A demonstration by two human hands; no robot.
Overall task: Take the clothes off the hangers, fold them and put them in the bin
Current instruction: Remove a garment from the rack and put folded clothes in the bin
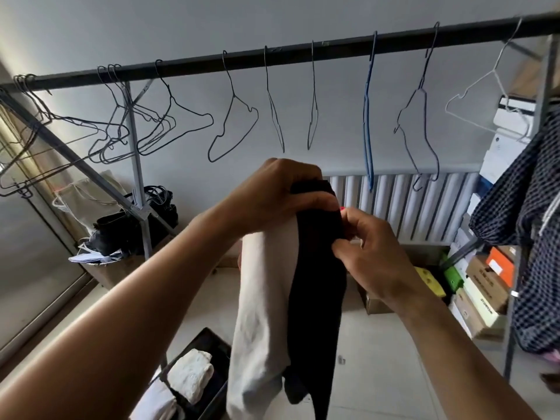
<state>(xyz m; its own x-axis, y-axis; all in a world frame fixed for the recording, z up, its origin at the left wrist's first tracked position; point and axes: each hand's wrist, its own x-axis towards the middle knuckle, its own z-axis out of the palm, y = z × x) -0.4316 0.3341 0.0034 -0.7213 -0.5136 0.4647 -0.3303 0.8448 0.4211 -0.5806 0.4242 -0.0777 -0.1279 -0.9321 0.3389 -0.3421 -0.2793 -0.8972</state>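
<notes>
Left hand grips the top of a black-and-cream garment; right hand pinches its black edge, above the bin.

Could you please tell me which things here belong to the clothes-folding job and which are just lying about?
Job: black cloth garment; cream cloth garment; left hand; right hand; black rectangular bin; dark checked garment hanging; thin wire hangers.
Lying about: stacked cardboard shoe boxes; white ribbed radiator; black bags.
</notes>
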